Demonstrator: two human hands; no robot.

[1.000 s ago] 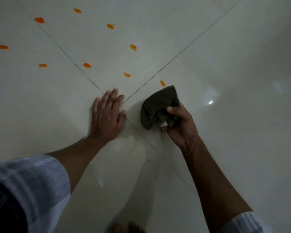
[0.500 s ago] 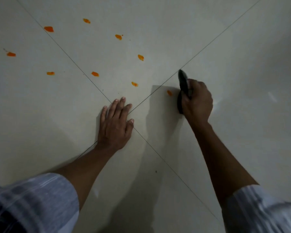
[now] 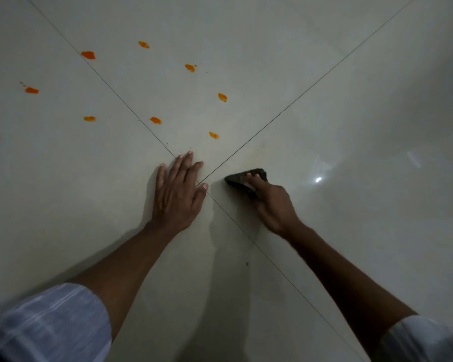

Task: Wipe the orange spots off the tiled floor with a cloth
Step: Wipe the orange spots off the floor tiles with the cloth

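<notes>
A: Cloth point(image 3: 242, 178): dark, bunched into a small wad, pressed on the tiled floor point(image 3: 351, 126) just right of where the grout lines point(image 3: 285, 112) cross. Right hand point(image 3: 273, 205) grips it, fingers point(image 3: 251, 178) curled over its top.

B: Left hand point(image 3: 177, 194)?

A: Flat on the floor, palm down over the grout crossing, fingers straight and slightly spread, holding nothing. Near the cloth, not touching it.

B: Spots?

A: Nine orange spots point(image 3: 214, 135) visible, small irregular smears, scattered beyond and left of the hands. The nearest sits just past the left fingertips; the cloth touches none.

B: Surface, room?

A: Pale glossy tiles, thin dark grout lines forming an X. Dim light; one bright glint point(image 3: 318, 179) right of the cloth. Striped pale sleeves point(image 3: 50, 322) at both lower corners.
</notes>
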